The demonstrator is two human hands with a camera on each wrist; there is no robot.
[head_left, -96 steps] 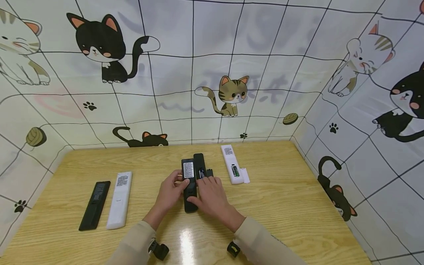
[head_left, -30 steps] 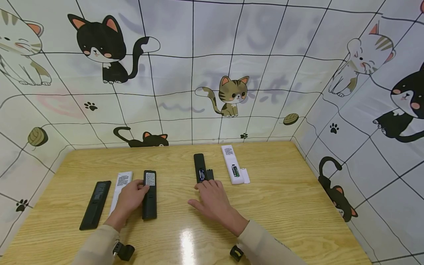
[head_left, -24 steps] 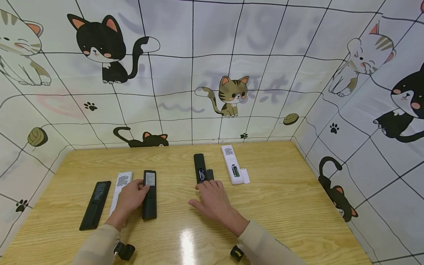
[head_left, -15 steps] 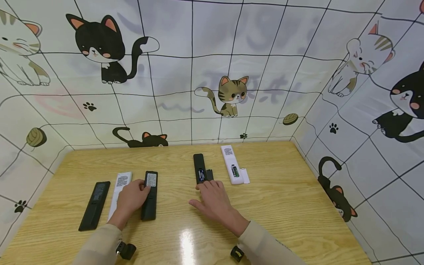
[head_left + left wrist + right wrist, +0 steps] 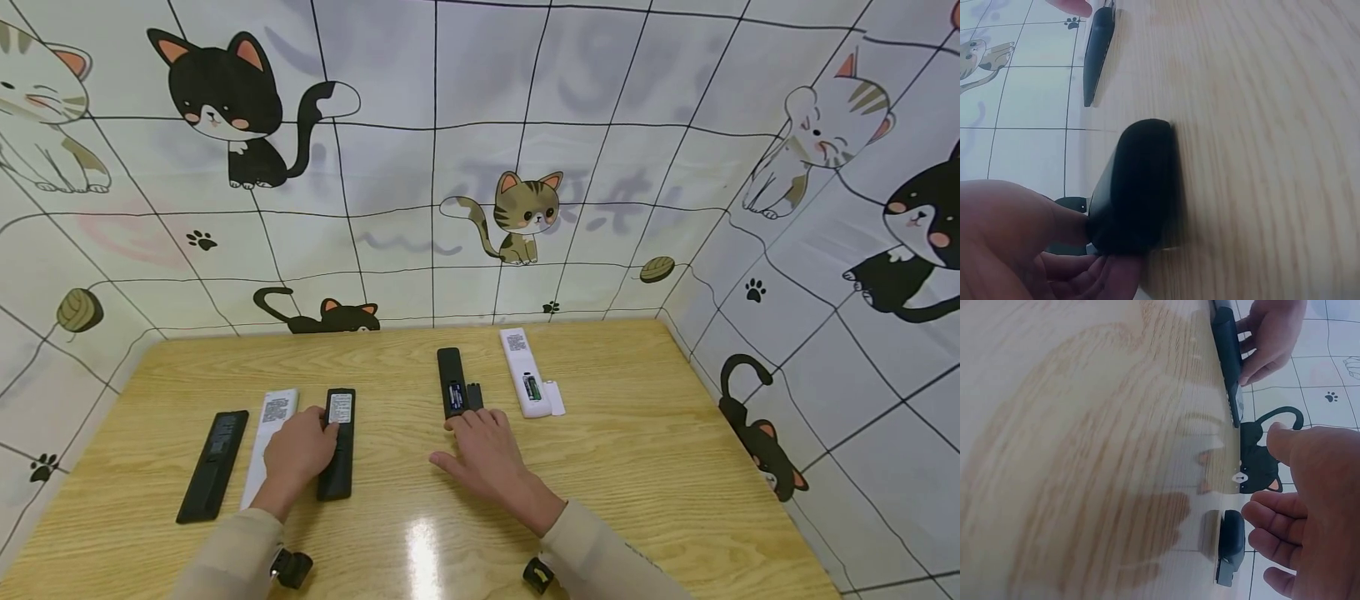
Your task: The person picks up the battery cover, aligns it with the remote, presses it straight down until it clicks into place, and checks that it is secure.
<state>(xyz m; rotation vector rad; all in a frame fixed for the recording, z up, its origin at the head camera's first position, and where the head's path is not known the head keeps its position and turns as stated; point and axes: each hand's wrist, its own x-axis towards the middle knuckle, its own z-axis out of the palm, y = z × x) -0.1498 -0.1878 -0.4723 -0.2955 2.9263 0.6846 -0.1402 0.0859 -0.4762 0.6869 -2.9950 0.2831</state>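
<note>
My left hand (image 5: 300, 446) pinches a black remote control (image 5: 341, 458) by its sides, thumb on the right-facing edge, back label up. In the left wrist view this remote (image 5: 1138, 181) lies on or just above the table. My right hand (image 5: 487, 454) hovers with loosely bent fingers just in front of a second black remote (image 5: 451, 367), whose battery compartment is uncovered and shows batteries. Its small black battery cover (image 5: 474, 395) lies to the right. In the right wrist view, the fingers of the right hand (image 5: 1329, 512) hold nothing, and the remote (image 5: 1231, 534) is beside them.
A white remote (image 5: 272, 425) is partly hidden behind the left hand, with another black remote (image 5: 213, 467) to its left. At the back right a white remote (image 5: 527, 371) shows its batteries, its white cover (image 5: 554, 398) beside it. A cat-print cloth (image 5: 397, 183) surrounds the wooden table (image 5: 637, 467).
My left hand has carried the black remote from beside the open one to the left, next to the white remote. Lately it shifts only slightly. The right hand has stayed nearly in place.
</note>
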